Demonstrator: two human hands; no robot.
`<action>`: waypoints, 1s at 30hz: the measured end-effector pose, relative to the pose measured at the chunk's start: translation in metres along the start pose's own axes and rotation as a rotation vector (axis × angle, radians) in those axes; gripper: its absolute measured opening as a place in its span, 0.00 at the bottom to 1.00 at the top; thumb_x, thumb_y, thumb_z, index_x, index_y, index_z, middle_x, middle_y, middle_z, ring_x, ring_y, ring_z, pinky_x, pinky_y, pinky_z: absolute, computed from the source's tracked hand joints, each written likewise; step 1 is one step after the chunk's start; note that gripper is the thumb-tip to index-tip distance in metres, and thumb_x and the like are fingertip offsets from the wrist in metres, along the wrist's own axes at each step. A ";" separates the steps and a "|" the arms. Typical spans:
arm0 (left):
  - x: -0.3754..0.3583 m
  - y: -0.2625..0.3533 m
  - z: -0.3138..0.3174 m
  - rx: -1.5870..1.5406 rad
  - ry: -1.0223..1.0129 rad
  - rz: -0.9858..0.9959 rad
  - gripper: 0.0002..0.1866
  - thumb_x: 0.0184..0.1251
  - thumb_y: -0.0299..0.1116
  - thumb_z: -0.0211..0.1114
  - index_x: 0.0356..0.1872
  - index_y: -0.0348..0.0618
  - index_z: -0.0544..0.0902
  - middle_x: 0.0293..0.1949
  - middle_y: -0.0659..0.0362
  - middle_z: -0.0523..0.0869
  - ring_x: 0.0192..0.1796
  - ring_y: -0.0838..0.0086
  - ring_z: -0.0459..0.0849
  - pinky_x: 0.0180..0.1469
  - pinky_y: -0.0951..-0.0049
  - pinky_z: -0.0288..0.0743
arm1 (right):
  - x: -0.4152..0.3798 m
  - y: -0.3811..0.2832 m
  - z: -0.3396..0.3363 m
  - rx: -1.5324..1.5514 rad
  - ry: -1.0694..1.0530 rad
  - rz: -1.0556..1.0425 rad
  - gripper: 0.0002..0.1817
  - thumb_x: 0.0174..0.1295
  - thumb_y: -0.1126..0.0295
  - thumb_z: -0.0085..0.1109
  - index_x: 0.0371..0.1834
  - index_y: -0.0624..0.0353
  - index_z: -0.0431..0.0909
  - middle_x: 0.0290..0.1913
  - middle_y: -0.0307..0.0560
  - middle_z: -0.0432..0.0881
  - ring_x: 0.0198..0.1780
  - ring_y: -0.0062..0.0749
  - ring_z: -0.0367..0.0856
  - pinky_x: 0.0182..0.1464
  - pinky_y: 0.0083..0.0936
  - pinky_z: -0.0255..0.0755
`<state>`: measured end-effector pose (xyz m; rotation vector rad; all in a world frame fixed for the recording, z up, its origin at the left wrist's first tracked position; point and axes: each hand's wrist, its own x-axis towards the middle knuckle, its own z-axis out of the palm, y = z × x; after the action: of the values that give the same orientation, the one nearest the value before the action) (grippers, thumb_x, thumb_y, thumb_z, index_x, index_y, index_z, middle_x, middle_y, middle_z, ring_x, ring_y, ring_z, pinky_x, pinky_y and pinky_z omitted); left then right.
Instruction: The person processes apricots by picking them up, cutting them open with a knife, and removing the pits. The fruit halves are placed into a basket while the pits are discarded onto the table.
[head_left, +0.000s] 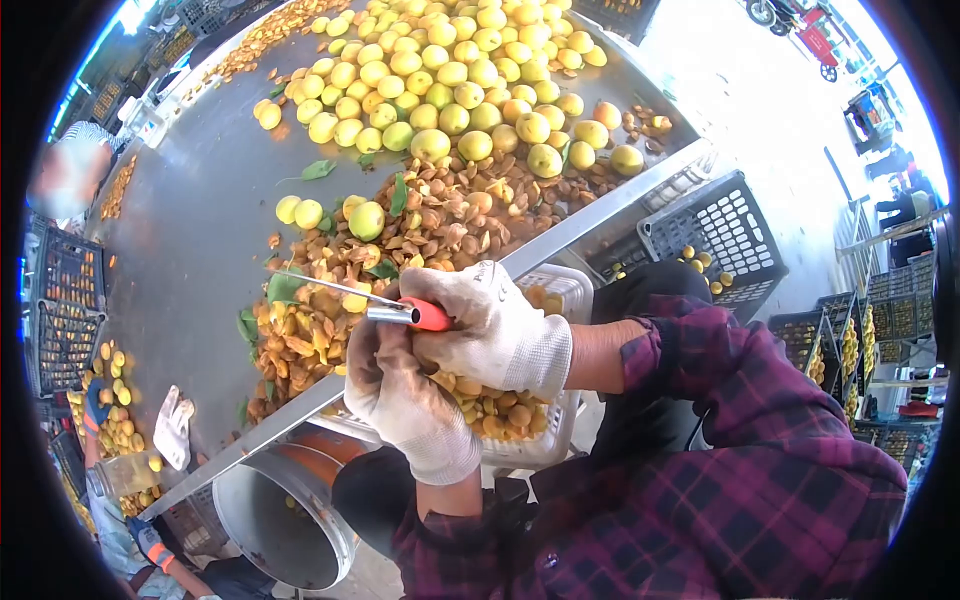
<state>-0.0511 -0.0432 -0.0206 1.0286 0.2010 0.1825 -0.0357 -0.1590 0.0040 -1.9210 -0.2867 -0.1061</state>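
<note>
My right hand (495, 325), in a dirty white knit glove, is closed around the red handle of a knife (432, 315). Its thin metal blade points left over the table, and a shiny metal collar sits by the handle. Just below, my left hand (410, 400), gloved the same way, has its fingers pinched together close to the handle; what they hold, if anything, is hidden. Behind the hands lies a heap of brown-orange cut fruit pieces (440, 215) with green leaves. Under them stands a white plastic basket (560, 425) of yellow-orange fruit pieces.
Whole yellow apricots (440, 80) are piled on the metal table (190, 260). A raised metal edge (610, 208) runs along my side. A large bucket (285, 520) stands below left, a black crate (720, 235) right. Other people's gloved hands show at the left.
</note>
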 end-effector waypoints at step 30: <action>0.060 0.035 -0.010 0.560 -0.064 0.351 0.21 0.73 0.39 0.59 0.56 0.31 0.80 0.54 0.51 0.81 0.51 0.71 0.82 0.50 0.71 0.79 | -0.016 -0.025 -0.056 -0.194 -0.284 0.191 0.29 0.53 0.53 0.74 0.55 0.55 0.78 0.33 0.50 0.86 0.37 0.47 0.87 0.39 0.36 0.80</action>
<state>0.0019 -0.0024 0.0000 1.6238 0.0069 0.4267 -0.0537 -0.2050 0.0438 -2.1467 -0.2882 0.2767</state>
